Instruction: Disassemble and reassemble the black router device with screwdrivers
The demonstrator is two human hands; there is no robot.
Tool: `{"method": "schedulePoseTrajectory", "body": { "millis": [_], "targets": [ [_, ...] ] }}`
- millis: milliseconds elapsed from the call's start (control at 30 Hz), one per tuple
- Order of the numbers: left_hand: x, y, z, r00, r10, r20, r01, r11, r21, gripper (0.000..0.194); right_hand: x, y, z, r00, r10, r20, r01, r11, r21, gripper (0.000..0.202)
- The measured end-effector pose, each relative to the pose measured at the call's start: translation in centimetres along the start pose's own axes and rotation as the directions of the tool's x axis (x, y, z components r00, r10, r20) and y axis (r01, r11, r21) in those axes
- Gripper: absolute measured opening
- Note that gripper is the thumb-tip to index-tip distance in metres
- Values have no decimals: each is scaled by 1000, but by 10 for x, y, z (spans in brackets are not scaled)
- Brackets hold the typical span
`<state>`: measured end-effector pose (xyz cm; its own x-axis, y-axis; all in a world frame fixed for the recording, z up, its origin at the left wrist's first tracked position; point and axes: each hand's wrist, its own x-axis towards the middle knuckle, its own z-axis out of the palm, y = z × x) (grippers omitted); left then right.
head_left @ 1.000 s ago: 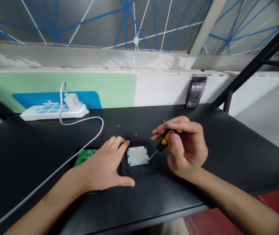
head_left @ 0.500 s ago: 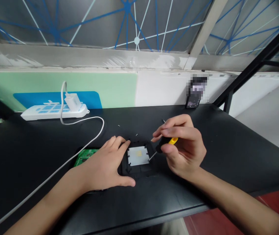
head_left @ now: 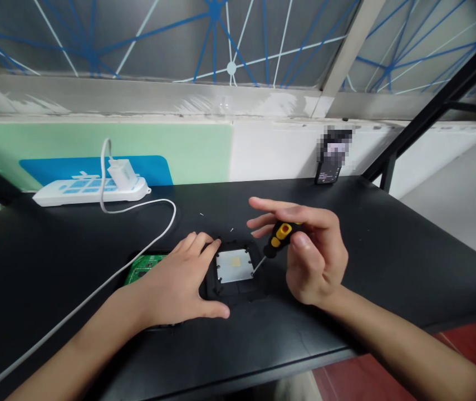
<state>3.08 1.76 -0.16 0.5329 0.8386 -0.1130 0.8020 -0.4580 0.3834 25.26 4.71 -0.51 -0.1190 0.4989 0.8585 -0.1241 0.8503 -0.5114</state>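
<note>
A black and yellow screwdriver (head_left: 278,238) is held at its handle between the thumb and forefinger of my right hand (head_left: 319,245), the other fingers stretched out. Its tip touches the lower right corner of a silvery plate (head_left: 235,265) set in a black housing (head_left: 240,289). My left hand (head_left: 185,278) lies palm down across the housing's left part, fingers spread, thumb towards the front. Partly hidden under it, a green circuit board (head_left: 142,267) shows on the left.
A white power strip (head_left: 87,192) with a charger (head_left: 123,174) stands at the back left. Its white cable (head_left: 137,253) crosses the table (head_left: 388,250) to the front left. A phone (head_left: 329,161) leans on the wall. Two tiny light pieces lie behind the housing.
My right hand has turned on the screwdriver and its fingers have opened outward, showing more of the handle. The tip stays at the plate's corner. My left hand has not moved.
</note>
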Motion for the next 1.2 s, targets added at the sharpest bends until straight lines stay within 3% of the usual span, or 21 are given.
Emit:
{"method": "schedulePoseTrajectory", "body": {
  "millis": [200,300,467,567,700,867,967,1067,1200],
  "targets": [
    [0,3,-2,1000,6,10,-6,1000,15,101,3,4,-7,988,-153,36,157,966,-204,38],
    [1,4,-2,1000,-1,19,1,1000,24,102,5,2,-5,986,-168,10,165,951,-261,42],
    [1,2,-1,1000,-1,10,1,1000,11,101,2,-3,0,1000,-24,13,26,988,-154,37],
    [1,2,-1,1000,-11,22,11,1000,16,101,-1,-3,-1,1000,-2,13,3,996,-91,32],
    [1,1,-1,1000,7,4,-7,1000,7,101,2,1,-4,997,-66,48,70,994,-82,29],
    [0,1,-1,1000,23,-16,-23,1000,0,100,6,5,-6,979,-203,31,205,955,-214,40],
    [0,0,0,999,23,-31,-24,1000,-15,97,4,2,-3,989,-146,5,144,962,-232,43],
    [0,-1,1,999,19,-27,-19,1000,-16,99,1,-1,0,999,-30,-23,26,989,-147,38],
    [0,0,0,1000,3,-3,-3,1000,-21,100,-2,-3,1,999,18,-34,-19,1000,-25,33]
  ]
}}
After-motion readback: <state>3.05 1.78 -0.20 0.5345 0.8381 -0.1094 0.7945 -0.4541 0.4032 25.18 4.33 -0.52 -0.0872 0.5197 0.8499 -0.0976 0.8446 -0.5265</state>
